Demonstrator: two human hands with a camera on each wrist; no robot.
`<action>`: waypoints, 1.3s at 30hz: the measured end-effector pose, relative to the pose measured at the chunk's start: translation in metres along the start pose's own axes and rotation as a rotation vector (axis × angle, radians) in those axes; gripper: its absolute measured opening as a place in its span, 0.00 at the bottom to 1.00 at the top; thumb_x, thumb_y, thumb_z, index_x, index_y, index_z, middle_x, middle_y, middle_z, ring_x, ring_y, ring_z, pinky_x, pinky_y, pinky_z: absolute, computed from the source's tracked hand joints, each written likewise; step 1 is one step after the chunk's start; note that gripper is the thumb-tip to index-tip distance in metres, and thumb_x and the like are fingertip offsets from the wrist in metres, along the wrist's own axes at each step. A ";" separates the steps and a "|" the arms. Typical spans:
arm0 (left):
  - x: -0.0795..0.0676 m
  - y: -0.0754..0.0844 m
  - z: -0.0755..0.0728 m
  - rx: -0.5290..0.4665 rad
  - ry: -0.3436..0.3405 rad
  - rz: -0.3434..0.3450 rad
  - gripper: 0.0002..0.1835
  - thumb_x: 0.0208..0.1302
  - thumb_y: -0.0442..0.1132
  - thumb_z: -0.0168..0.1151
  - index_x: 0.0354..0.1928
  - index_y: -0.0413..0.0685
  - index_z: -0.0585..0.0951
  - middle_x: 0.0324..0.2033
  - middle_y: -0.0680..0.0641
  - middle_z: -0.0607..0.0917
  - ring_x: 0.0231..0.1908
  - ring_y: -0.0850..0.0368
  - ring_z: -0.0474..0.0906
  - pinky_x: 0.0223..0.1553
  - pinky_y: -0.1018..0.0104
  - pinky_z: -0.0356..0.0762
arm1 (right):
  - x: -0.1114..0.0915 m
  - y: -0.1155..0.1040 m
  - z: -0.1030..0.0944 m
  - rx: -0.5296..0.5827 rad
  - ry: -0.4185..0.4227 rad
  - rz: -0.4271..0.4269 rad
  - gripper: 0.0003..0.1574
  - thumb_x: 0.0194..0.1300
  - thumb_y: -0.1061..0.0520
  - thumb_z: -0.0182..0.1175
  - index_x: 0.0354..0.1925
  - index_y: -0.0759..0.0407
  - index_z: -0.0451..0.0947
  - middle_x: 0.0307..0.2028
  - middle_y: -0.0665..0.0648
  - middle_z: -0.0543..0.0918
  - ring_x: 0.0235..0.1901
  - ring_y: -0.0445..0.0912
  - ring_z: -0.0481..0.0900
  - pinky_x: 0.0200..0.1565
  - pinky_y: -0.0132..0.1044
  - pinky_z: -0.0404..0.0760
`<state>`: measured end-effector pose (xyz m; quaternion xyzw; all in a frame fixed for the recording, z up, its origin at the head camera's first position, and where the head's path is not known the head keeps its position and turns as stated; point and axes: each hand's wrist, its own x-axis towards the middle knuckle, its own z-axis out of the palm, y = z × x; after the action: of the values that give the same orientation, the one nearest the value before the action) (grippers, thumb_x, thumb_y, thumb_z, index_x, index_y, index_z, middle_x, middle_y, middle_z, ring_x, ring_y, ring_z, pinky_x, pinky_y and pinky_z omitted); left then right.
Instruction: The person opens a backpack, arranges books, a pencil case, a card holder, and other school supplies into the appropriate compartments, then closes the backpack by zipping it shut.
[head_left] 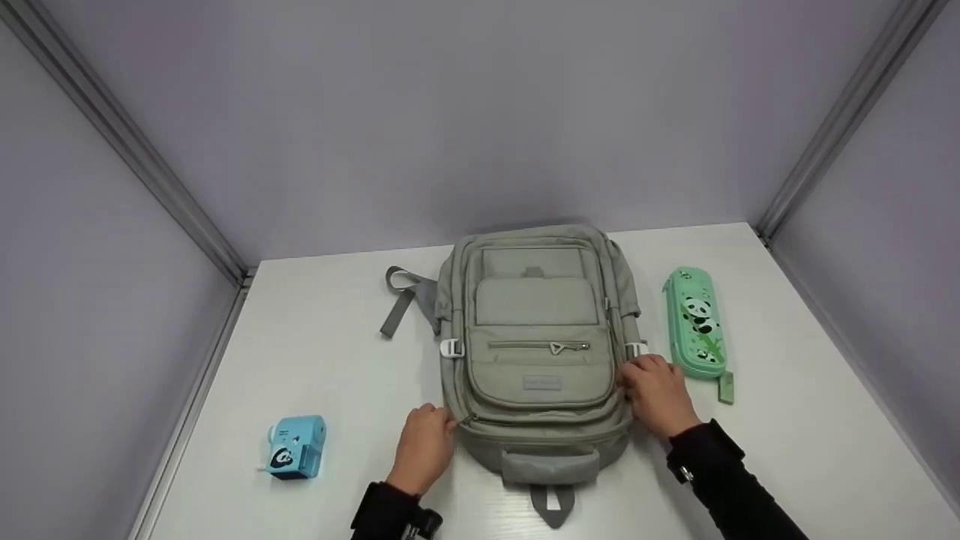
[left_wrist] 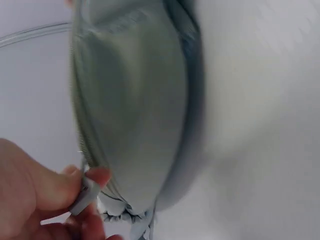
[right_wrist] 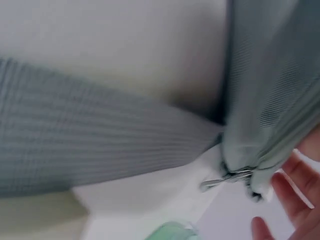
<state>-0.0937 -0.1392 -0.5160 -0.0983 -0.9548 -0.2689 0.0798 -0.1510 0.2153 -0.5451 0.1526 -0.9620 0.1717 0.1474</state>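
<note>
A grey-green backpack [head_left: 536, 300] lies front side up on the white table, its carry handle [head_left: 551, 466] toward me. At its lower left corner, my left hand [head_left: 426, 448] pinches a zipper pull [left_wrist: 86, 196] between thumb and fingers. The zipper track [left_wrist: 80, 110] runs along the bag's edge in the left wrist view. My right hand [head_left: 658, 394] rests at the bag's right side, just below a white buckle [head_left: 637, 349]. Its fingers [right_wrist: 290, 195] look loosely extended beside the fabric in the right wrist view, with part of the hand hidden behind the bag.
A green panda pencil case [head_left: 696, 322] lies right of the backpack. A blue panda pencil sharpener [head_left: 296, 447] stands at the left front. One loose strap [head_left: 411, 292] sticks out on the bag's left. Grey panels [head_left: 495, 112] enclose the table behind and on both sides.
</note>
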 end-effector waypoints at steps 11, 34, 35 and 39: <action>0.020 0.028 -0.005 -0.471 -0.030 0.001 0.10 0.73 0.34 0.55 0.32 0.40 0.79 0.30 0.45 0.78 0.30 0.65 0.67 0.35 0.69 0.67 | 0.005 -0.111 0.000 0.166 -0.141 -0.174 0.14 0.61 0.58 0.68 0.46 0.54 0.79 0.43 0.54 0.83 0.48 0.51 0.80 0.50 0.51 0.72; 0.074 -0.022 -0.008 0.098 0.225 0.160 0.06 0.60 0.36 0.68 0.28 0.44 0.82 0.26 0.45 0.80 0.30 0.47 0.76 0.34 0.53 0.73 | 0.010 -0.142 0.021 -0.017 0.174 -0.314 0.11 0.50 0.61 0.73 0.29 0.56 0.78 0.26 0.52 0.83 0.26 0.46 0.83 0.28 0.37 0.81; 0.081 -0.023 -0.009 0.134 0.235 0.171 0.06 0.60 0.36 0.69 0.28 0.44 0.82 0.26 0.45 0.80 0.30 0.46 0.76 0.33 0.53 0.74 | 0.010 -0.142 0.021 -0.018 0.178 -0.317 0.11 0.50 0.61 0.73 0.29 0.56 0.78 0.26 0.52 0.83 0.26 0.46 0.83 0.28 0.37 0.81; 0.107 -0.028 -0.008 0.238 0.291 0.213 0.07 0.58 0.35 0.70 0.27 0.41 0.82 0.26 0.43 0.79 0.30 0.45 0.77 0.33 0.52 0.76 | 0.009 -0.142 0.019 -0.018 0.184 -0.335 0.12 0.50 0.60 0.74 0.29 0.56 0.78 0.26 0.51 0.82 0.25 0.45 0.81 0.28 0.35 0.80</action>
<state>-0.2033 -0.1518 -0.5012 -0.1489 -0.9425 -0.1557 0.2557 -0.1148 0.0786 -0.5189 0.2929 -0.9071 0.1497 0.2628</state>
